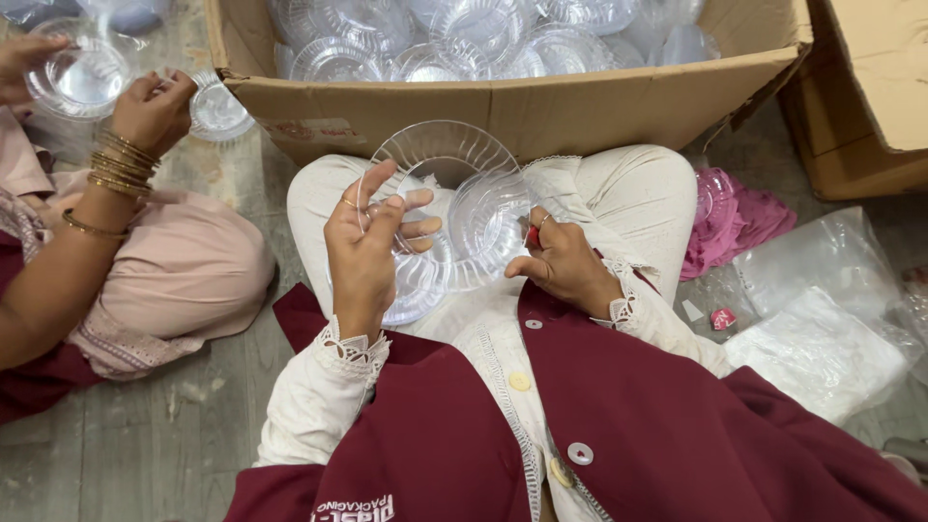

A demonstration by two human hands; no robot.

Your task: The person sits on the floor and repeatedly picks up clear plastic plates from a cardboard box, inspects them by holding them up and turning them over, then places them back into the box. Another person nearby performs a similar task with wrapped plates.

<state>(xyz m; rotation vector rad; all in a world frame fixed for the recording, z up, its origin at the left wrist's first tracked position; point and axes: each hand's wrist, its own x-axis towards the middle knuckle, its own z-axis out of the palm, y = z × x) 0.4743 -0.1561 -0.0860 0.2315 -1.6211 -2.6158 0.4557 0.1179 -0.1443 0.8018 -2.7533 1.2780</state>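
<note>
I sit cross-legged on the floor with clear plastic ware in my lap. My left hand [367, 246] holds a large clear ribbed plastic plate [440, 150] upright by its left rim, fingers spread over it. My right hand [561, 261] grips a smaller clear ribbed bowl [483, 222] by its right edge, overlapping the plate. Another clear plate [416, 290] lies under my left hand on my lap.
An open cardboard box [541, 111] full of clear plastic bowls stands just ahead of my knees. A co-worker on the left holds a clear bowl [82, 77] and a smaller one [217, 108]. Plastic bags [822, 348] and pink cloth [744, 217] lie at right, beside another carton [870, 97].
</note>
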